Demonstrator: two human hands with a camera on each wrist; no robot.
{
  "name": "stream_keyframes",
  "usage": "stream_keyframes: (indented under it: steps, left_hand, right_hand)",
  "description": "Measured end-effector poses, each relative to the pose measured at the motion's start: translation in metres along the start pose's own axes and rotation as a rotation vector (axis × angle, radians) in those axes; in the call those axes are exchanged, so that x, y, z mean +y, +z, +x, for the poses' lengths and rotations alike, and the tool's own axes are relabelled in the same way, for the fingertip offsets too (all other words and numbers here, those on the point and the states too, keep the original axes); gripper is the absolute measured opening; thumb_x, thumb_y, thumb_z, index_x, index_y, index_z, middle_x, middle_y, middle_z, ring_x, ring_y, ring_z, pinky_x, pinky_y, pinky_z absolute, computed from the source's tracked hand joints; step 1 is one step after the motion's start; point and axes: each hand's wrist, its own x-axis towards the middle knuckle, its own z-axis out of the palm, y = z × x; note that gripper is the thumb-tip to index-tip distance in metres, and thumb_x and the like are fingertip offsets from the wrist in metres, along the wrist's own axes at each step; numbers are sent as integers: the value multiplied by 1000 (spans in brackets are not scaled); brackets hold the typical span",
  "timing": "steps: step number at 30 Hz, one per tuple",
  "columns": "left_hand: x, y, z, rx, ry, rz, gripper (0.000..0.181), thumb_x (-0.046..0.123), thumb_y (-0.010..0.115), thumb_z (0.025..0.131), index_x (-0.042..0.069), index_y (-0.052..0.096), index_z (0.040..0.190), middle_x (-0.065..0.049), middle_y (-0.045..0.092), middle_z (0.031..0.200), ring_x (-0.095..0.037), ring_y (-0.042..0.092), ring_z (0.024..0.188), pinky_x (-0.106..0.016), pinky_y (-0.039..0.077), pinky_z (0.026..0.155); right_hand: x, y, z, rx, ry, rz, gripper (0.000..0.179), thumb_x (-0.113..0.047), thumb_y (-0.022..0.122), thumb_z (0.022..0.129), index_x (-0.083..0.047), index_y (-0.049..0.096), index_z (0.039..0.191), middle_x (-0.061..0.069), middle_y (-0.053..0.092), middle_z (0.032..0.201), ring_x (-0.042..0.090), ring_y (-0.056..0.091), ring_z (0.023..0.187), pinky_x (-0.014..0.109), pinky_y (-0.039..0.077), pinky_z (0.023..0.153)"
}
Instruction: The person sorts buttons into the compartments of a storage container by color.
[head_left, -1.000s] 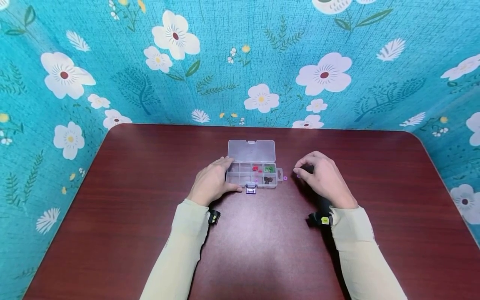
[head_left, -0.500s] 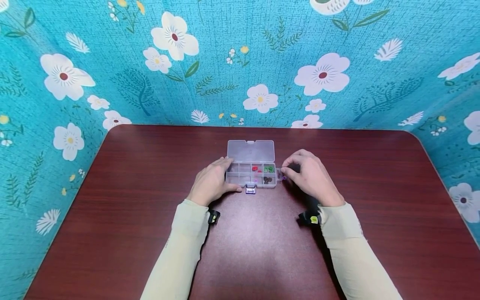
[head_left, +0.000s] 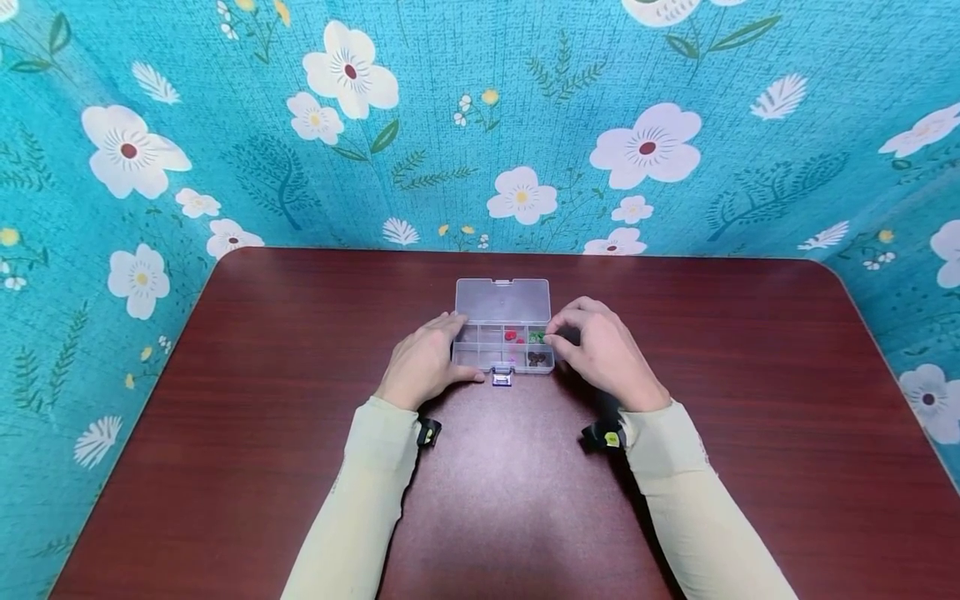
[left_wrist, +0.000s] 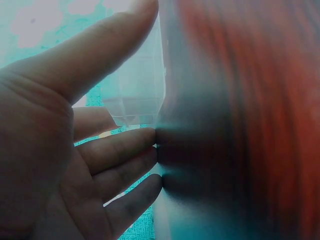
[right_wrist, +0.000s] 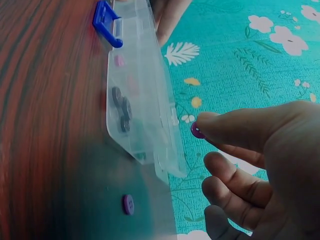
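A clear plastic compartment box (head_left: 491, 334) lies on the table with its lid (head_left: 502, 301) folded back. My left hand (head_left: 420, 364) holds the box's left end, thumb along the near side and fingers toward the far side. Between thumb and forefinger, my right hand (head_left: 606, 354) pinches a purple button (right_wrist: 195, 130) by the box's right end. Red buttons (head_left: 511, 336), green buttons (head_left: 537, 337) and dark buttons (head_left: 536, 359) sit in separate compartments. A pink button (right_wrist: 119, 60) shows through the wall in the near row. The blue latch (head_left: 502, 379) hangs off the front.
Another purple button (right_wrist: 128, 204) lies on the table beside the box's right end, hidden behind my right hand in the head view. The reddish-brown table (head_left: 480, 483) meets a turquoise flowered cloth (head_left: 442, 183) at its far edge.
My right hand has moved left from the table to the box's right end, covering its hanging tab and the loose purple button. The left hand and box have stayed in place.
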Motion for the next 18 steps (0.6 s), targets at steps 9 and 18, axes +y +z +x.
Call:
stream_keyframes:
  steps: [9, 18]
  left_hand:
    - [1, -1, 0, 4, 10, 6, 97, 52, 87, 73, 8, 48, 150, -9, 48, 152, -23, 39, 145, -45, 38, 114]
    - [-1, 0, 0, 9, 18, -3, 96, 52, 87, 73, 7, 49, 149, -8, 50, 151, -23, 40, 144, -46, 39, 113]
  right_hand:
    - [-8, 7, 5, -1, -25, -23, 4, -17, 72, 91, -16, 73, 87, 2, 63, 103, 22, 56, 101, 43, 49, 84]
    - [-15, 17, 6, -12, -72, -38, 4, -19, 73, 91, -16, 74, 88, 4, 65, 99, 22, 56, 97, 41, 49, 82]
